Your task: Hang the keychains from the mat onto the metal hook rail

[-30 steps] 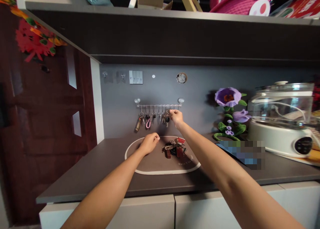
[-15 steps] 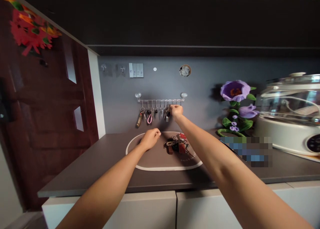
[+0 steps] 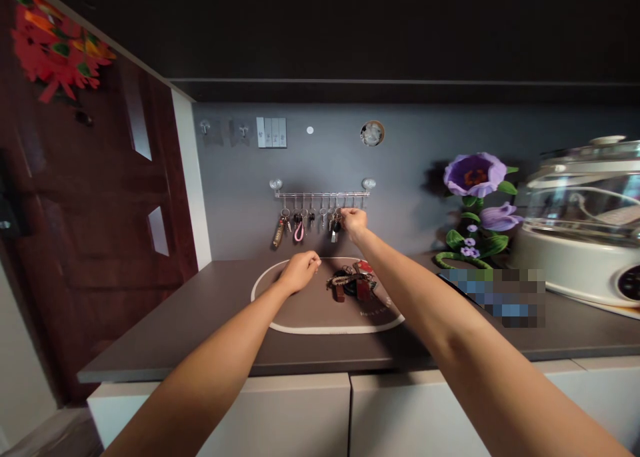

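Observation:
My right hand (image 3: 355, 222) is raised to a clear hook rail (image 3: 323, 194) on the wall. Its fingers are pinched at a key ring (image 3: 338, 212) with keys (image 3: 335, 230) hanging below, towards the rail's right part. Over the left part of an oval brown mat (image 3: 300, 320), my left hand (image 3: 301, 270) is closed with loosely curled fingers, and nothing shows in it. A pile of keys and fobs (image 3: 353, 282) lies on the mat to its right. More keys hang along the rail, among them a pink loop (image 3: 299, 232) and a brown tag (image 3: 278, 233).
A purple flower ornament (image 3: 475, 177) and a white appliance with a clear lid (image 3: 580, 257) stand at the right. A blurred-out flat object (image 3: 495, 300) lies before them. A dark cabinet (image 3: 320, 37) overhangs the counter (image 3: 200, 330); a door (image 3: 100, 244) is on the left.
The view has shifted slightly, so the wall and counter sit a little higher. My right hand stays by the same key ring at the rail; my left hand keeps its place over the mat.

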A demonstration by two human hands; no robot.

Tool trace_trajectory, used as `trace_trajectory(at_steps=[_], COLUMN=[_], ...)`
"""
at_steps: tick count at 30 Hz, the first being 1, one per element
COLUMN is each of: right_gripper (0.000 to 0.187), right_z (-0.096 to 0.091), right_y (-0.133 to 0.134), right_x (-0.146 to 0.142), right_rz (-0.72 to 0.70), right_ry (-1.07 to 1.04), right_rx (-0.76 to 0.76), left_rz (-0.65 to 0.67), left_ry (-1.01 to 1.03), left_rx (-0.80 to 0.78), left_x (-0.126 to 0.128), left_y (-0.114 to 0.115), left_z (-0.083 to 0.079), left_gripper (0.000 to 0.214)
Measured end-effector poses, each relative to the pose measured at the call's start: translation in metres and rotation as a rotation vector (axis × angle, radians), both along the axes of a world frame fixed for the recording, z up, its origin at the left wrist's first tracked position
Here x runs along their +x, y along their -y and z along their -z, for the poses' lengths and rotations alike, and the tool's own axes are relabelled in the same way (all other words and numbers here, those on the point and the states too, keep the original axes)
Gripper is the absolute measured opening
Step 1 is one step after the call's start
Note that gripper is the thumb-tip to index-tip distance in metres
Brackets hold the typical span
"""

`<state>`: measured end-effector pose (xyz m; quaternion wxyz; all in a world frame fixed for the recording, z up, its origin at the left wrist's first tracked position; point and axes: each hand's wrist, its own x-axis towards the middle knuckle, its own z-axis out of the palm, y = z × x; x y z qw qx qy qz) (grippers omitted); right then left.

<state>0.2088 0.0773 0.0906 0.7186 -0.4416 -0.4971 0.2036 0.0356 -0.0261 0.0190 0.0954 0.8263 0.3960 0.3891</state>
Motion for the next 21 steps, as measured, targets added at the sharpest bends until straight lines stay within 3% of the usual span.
trace_trajectory(at_steps=[7, 12, 21], right_gripper=[0.015, 0.012, 0.025], right_z=[0.004, 0.007, 0.016], right_y=[0.004, 0.011, 0.056], right_x=[-0.002, -0.002, 0.008], right_rz=[0.031, -0.054, -0.148], right_ry=[-0.059, -0.056, 0.004], right_rx=[-0.103, -0.089, -0.068], left_rz=[0.046, 0.049, 0.084], left_ry=[0.035, 0.074, 0.019], left_rx=[-0.041, -0.094, -0.21], left_x=[0.001, 0.0, 0.002], left_y=[0.001, 0.005, 0.018], left_z=[0.0, -0.003, -0.014], left_gripper=[0.017, 0.014, 0.028])
